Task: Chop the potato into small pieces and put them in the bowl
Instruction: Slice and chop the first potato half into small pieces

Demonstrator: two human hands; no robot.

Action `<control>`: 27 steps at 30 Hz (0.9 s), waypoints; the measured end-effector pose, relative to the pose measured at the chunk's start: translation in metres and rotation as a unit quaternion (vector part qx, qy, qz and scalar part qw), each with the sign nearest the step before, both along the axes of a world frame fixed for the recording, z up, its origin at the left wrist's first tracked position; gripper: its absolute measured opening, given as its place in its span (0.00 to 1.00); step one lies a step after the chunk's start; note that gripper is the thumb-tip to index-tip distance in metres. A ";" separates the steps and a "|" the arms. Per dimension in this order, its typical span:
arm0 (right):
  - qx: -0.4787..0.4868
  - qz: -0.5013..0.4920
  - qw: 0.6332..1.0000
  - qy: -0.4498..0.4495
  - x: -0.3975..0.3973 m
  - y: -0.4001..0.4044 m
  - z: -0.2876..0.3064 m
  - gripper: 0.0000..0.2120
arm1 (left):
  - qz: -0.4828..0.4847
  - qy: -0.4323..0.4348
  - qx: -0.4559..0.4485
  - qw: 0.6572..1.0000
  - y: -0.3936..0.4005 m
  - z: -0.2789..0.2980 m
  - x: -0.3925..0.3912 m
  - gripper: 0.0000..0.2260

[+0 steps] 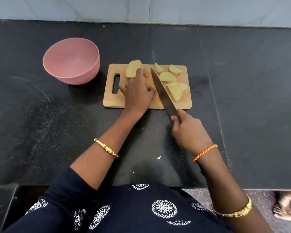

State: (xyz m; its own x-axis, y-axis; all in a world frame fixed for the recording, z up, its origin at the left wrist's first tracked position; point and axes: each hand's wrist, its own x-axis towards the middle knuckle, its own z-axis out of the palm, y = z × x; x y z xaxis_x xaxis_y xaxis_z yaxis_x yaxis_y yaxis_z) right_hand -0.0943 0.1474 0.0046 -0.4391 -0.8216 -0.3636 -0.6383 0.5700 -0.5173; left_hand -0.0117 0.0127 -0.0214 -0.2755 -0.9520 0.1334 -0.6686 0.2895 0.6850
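The right hand, nearest the body, has its fingers wrapped round the handle of a long dark knife, forefinger lying along the top where blade meets handle; the blade runs up and away across the wooden chopping board, its tip near the board's far edge. Just beyond and to the left, the left hand rests on the board with fingers curled, its fingertips pinching the near end of the uncut potato piece; whether anything more lies under the palm cannot be told. That piece sits at the far left of the board, pale yellow on its cut face with a thin tan skin on the rounded side. To the right of the blade lie several cut wedges, the same yellow flesh, some with skin at the edge, spread loosely and partly overlapping. Raw potato is likely firm and dense, stiff under the knife, and its wet cut faces are apt to slip, so it is best laid flat side down and held by the skin side, fingertips tucked back from the blade. The wedges look light enough to scoop by the handful. Further off to the left, on the black counter, stands the pink bowl, with nothing visible inside.
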 end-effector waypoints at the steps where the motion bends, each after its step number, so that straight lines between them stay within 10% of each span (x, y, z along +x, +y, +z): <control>1: 0.005 -0.002 1.000 -0.001 0.000 -0.001 -0.001 0.09 | 0.000 -0.002 0.003 1.000 0.000 0.000 0.000 0.19; 27: -0.021 -0.044 0.997 -0.065 -0.029 -0.010 0.006 0.13 | -0.109 -0.120 -0.110 0.981 -0.029 0.033 -0.001 0.11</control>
